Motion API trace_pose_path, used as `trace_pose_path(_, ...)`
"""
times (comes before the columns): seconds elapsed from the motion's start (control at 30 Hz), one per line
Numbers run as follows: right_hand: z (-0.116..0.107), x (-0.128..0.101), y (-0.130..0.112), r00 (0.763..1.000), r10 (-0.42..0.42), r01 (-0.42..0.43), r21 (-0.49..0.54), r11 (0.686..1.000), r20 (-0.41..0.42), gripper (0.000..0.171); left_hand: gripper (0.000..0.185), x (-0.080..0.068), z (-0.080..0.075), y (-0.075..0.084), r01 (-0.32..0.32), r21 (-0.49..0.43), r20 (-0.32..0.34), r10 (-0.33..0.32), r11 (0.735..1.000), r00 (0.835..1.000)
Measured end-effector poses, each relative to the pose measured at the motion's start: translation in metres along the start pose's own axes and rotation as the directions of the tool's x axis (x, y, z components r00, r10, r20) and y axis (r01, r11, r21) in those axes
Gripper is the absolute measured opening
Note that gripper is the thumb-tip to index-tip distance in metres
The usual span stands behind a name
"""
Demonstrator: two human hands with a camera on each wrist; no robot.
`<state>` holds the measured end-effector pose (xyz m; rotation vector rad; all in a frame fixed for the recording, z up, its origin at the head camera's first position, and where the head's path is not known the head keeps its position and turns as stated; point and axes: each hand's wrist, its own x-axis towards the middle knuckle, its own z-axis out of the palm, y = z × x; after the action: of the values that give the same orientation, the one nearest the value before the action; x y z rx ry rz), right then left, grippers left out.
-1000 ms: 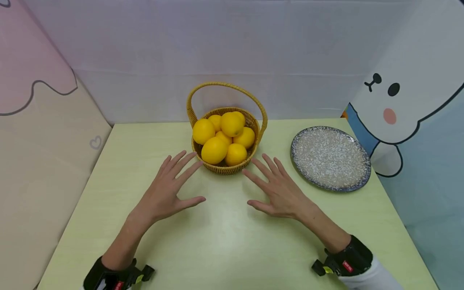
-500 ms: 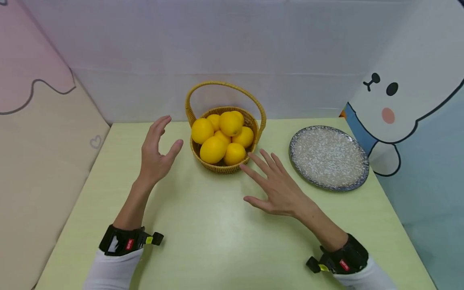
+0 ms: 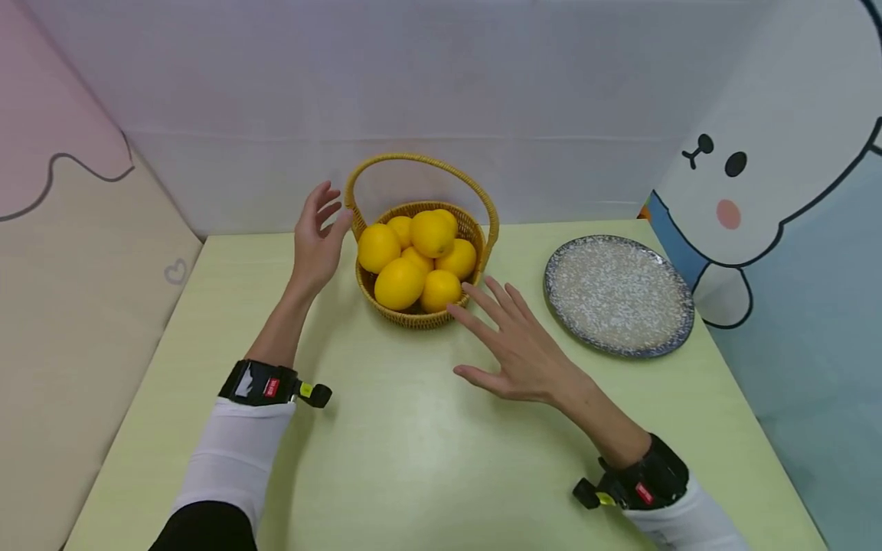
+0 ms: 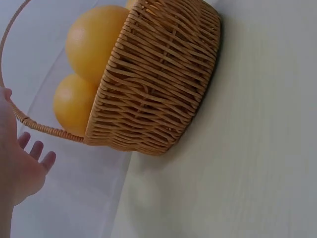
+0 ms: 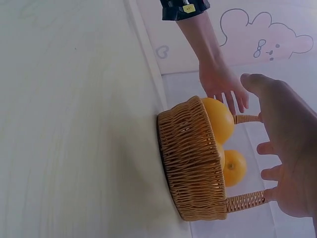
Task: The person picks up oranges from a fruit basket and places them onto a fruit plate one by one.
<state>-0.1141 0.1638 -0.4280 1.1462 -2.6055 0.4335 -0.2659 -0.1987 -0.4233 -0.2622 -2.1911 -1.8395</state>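
Basket [image 3: 413,321] of yellow fruit [image 3: 400,284] set on far middle of bench [image 3: 386,451], left of plate [image 3: 620,298]. Left hand [image 3: 315,256] held beside handle [image 3: 423,158], fingers loosely bent; right hand [image 3: 515,352] spread at near-right rim. Nothing gripped; contact unclear; work judged barely begun, handling left.

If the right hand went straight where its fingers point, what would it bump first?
Probably the basket, at its near right side. The right hand points there, but its height is unclear; higher up, it might meet a yellow fruit first.
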Motion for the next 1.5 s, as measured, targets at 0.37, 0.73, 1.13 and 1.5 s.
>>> trace_pose_path(0.37, 0.005, 0.046, -0.006, 0.998, -0.063, 0.063, 0.022, 0.998, 0.004, 0.082, 0.056, 0.039, 0.021, -0.002, 0.056, -0.064, 0.058, -0.053, 0.996, 0.997)
trace_pose_path(0.73, 0.020, 0.098, -0.011, 0.994, -0.050, 0.051, -0.016, 0.999, 0.095, 0.077, 0.026, 0.047, 0.029, -0.007, 0.118, -0.109, 0.005, -0.118, 0.987, 0.993)
trace_pose_path(1.13, 0.032, 0.112, -0.018, 0.998, -0.049, 0.050, -0.028, 0.998, 0.050, 0.075, 0.044, 0.029, 0.027, -0.003, 0.124, -0.155, -0.028, -0.130, 0.980, 0.991)
trace_pose_path(1.5, 0.038, 0.105, -0.026, 0.994, -0.110, 0.111, -0.053, 0.992, 0.023, 0.067, 0.045, -0.003, 0.027, 0.000, 0.055, -0.144, -0.083, -0.067, 0.988, 0.994)
